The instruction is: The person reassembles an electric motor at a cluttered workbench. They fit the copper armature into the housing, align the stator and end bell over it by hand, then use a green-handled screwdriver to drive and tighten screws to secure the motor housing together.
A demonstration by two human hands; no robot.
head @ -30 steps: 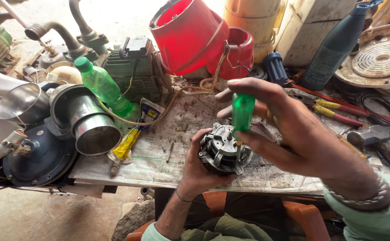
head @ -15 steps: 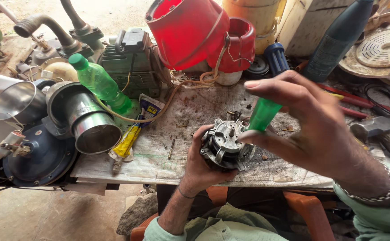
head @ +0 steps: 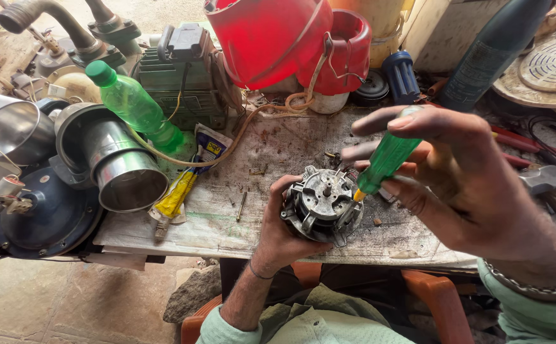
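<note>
Change: since the earlier frames your right hand (head: pixel 463 185) is tilting the green-handled screwdriver (head: pixel 385 159) further over, from near upright to a slant, while the motor part stays in your left hand.
Left hand: your left hand (head: pixel 278 239) is cupping the round grey motor part (head: pixel 322 204) from below and behind, fingers (head: pixel 281 188) wrapping its left edge, holding it just above the near edge of the counter (head: pixel 214 216).
Right hand: your fingers are pinching the screwdriver handle, thumb resting on its top end, the other fingers curling behind it.
Screwdriver: it is slanting down to the left, and its yellow collar is meeting the right rim of the motor part; the tip itself is too small to make out.
Motor part: it is facing up at you, a short shaft standing in its middle, sitting between your two hands and touching both the left palm and the tool.
Counter: a yellow-handled brush (head: pixel 173 200) is lying to the left of the motor part, well apart from your fingers, with small screws scattered between.
Surroundings: a green plastic bottle (head: pixel 131 102) is leaning beside a shiny metal cylinder (head: pixel 122 169), and a red bucket-shaped housing (head: pixel 271 38) is lying at the back of the counter.
</note>
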